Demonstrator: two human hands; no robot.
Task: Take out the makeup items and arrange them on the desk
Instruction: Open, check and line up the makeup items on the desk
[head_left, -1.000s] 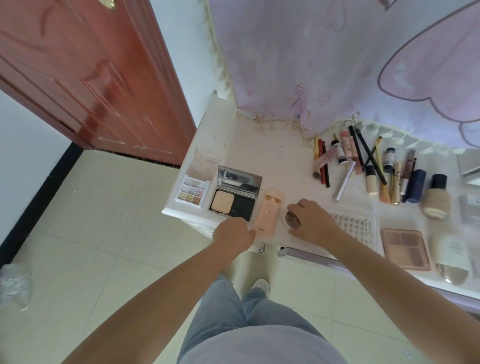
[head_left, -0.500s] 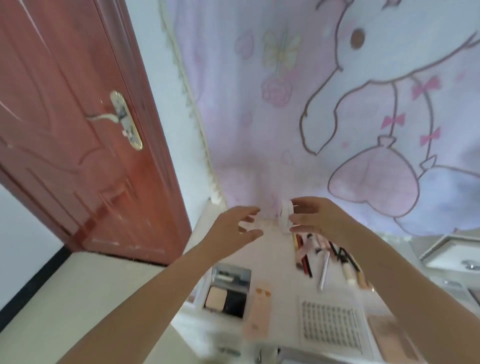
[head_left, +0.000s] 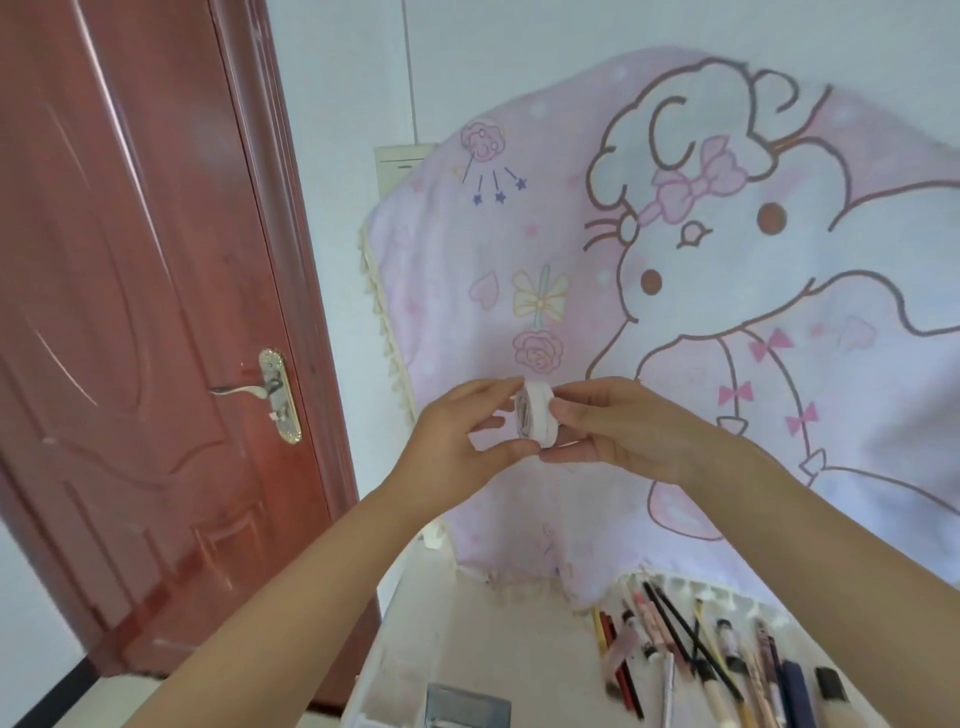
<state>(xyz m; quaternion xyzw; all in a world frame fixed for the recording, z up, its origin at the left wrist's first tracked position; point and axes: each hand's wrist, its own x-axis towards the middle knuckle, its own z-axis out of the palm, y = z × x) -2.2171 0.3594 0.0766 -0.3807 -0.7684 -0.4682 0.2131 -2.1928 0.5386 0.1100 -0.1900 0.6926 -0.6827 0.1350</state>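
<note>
A small round white compact (head_left: 536, 418) is held up at chest height, on edge, in front of a pink cartoon cloth (head_left: 701, 312). My left hand (head_left: 457, 441) grips its left side with the fingertips, and my right hand (head_left: 618, 428) pinches its right side. Far below, the white desk (head_left: 467, 623) shows at the bottom of the view. A row of pencils, brushes and tubes (head_left: 696, 660) lies on its right part. The mirrored lid of an open powder case (head_left: 467, 706) sits at the bottom edge.
A red-brown wooden door (head_left: 140, 312) with a metal handle (head_left: 260, 389) stands at the left, close to the desk's left edge. The cloth hangs down over the back of the desk. Pale wall shows above it.
Both hands rose from the desk's front edge with the round compact. The left hand, open half a second ago, now grips it too. The view tilted up, hiding most of the desk.
</note>
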